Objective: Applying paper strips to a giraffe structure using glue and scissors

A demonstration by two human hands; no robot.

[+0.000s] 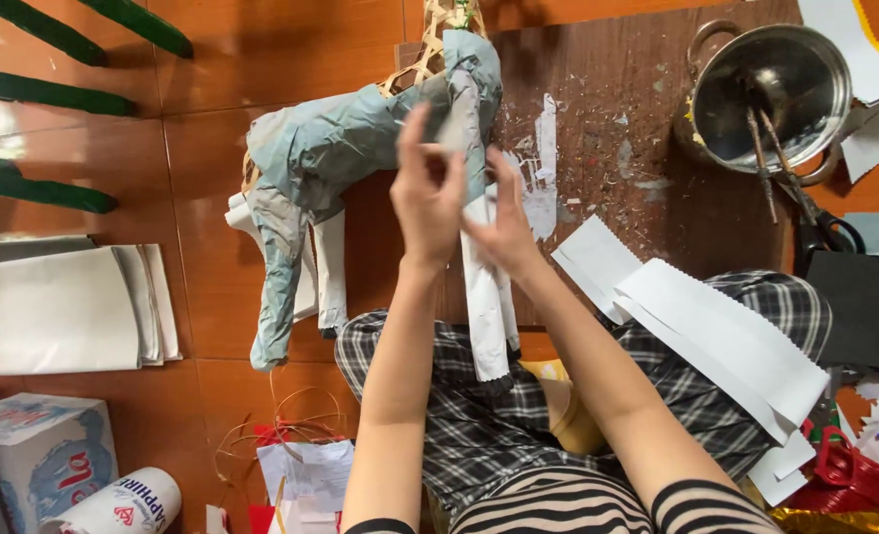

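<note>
Far of the lap on the board (677, 198), the paper-covered bamboo animal frame (360, 148) looked light and easily crushed; both hands (426, 193) (504, 222) pinched a limp paper strip (484, 297) at its leg.

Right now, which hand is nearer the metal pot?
Right. The right hand is on the paper animal figure, on the side toward the metal pot; the left hand sits farther away, beyond the right.

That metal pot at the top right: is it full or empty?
Nearly empty: the metal pot shows its bare shiny bottom, with only two brushes leaning inside.
</note>
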